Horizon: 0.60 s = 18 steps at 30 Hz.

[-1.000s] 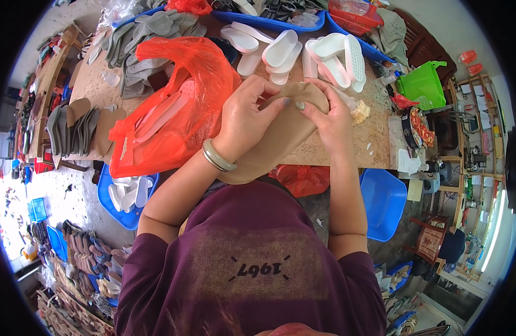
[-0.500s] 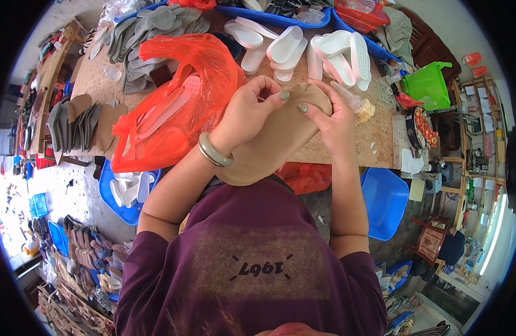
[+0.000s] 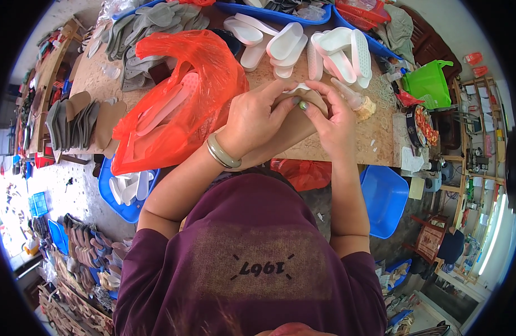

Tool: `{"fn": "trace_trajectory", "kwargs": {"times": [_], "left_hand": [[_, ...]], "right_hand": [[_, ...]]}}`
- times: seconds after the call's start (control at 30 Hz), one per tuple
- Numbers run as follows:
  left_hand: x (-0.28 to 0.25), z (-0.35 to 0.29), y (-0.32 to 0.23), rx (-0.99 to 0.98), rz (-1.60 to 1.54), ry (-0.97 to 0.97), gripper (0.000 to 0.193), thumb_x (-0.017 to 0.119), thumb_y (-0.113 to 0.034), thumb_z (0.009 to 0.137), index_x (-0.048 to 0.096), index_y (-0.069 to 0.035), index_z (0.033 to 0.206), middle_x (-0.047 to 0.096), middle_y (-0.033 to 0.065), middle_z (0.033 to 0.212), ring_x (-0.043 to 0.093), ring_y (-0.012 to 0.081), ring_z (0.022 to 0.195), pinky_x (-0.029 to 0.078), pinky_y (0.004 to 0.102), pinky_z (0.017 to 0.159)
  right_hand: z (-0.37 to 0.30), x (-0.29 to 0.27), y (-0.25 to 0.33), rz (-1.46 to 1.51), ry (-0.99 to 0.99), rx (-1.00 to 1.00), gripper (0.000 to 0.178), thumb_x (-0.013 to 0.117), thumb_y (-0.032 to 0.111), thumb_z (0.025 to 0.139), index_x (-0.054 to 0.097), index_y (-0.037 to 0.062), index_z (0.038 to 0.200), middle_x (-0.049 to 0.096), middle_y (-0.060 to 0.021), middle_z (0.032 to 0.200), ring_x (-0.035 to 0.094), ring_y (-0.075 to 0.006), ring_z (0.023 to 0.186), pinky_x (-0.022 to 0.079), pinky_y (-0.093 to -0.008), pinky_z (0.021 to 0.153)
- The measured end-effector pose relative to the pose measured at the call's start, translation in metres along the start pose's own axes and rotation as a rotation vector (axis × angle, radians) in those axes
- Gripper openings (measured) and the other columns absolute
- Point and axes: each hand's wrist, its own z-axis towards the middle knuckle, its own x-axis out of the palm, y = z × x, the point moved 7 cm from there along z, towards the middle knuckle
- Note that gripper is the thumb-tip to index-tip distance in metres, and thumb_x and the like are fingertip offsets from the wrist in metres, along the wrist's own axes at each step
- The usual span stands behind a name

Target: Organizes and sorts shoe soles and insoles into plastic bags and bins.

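Over the near edge of the table I hold a tan, sole-shaped piece (image 3: 291, 130), probably an insole cover, with its far end bent up. My left hand (image 3: 249, 117) pinches that far end from the left. Opposite it, my right hand (image 3: 333, 115) grips the same rim between thumb and fingers, the two thumbs almost meeting. A white strip (image 3: 298, 88) shows along the rim between my fingertips; what it belongs to is hidden. Close to my left hand lies a red plastic bag (image 3: 213, 67) with a pale sole (image 3: 171, 103) inside.
White soles (image 3: 339, 53) lie beyond my hands, with grey insoles (image 3: 151, 28) heaped at the far left. Another grey stack (image 3: 73, 126) stands at the table's left end. Blue bins (image 3: 384, 196) sit below the near edge. A green bag (image 3: 428, 85) is at right.
My hands have drawn closer together and slightly farther from me at the piece's far end. That end is now bent, and a white strip shows at its rim.
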Motion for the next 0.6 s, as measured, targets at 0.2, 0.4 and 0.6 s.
{"fn": "trace_trajectory", "kwargs": {"times": [0.2, 0.4, 0.6], "left_hand": [[0.003, -0.003, 0.003, -0.092, 0.013, 0.062, 0.026, 0.062, -0.015, 0.084, 0.061, -0.007, 0.109, 0.067, 0.0128, 0.089, 0.067, 0.0232, 0.074, 0.051, 0.0307, 0.065], [0.005, -0.003, 0.008, -0.062, -0.05, 0.152, 0.031, 0.059, -0.012, 0.085, 0.059, -0.006, 0.115, 0.065, 0.014, 0.094, 0.064, 0.0215, 0.077, 0.05, 0.0299, 0.067], [0.004, -0.008, 0.003, -0.077, 0.011, 0.207, 0.033, 0.058, -0.012, 0.085, 0.058, -0.006, 0.117, 0.064, 0.0131, 0.097, 0.063, 0.0228, 0.079, 0.05, 0.0303, 0.068]], "right_hand": [[-0.002, 0.002, -0.003, 0.058, -0.035, 0.055, 0.032, 0.062, 0.003, 0.084, 0.057, -0.0013, 0.114, 0.061, -0.0054, 0.103, 0.058, -0.01, 0.093, 0.046, -0.0218, 0.08], [-0.002, 0.0, -0.016, 0.139, -0.029, 0.071, 0.03, 0.063, 0.004, 0.083, 0.059, -0.0001, 0.113, 0.062, -0.0045, 0.102, 0.058, -0.0095, 0.092, 0.046, -0.0213, 0.079], [-0.002, 0.001, -0.01, -0.148, -0.021, -0.017, 0.025, 0.063, 0.003, 0.083, 0.062, 0.0003, 0.108, 0.065, -0.0028, 0.096, 0.058, -0.0072, 0.088, 0.046, -0.0207, 0.077]]}}
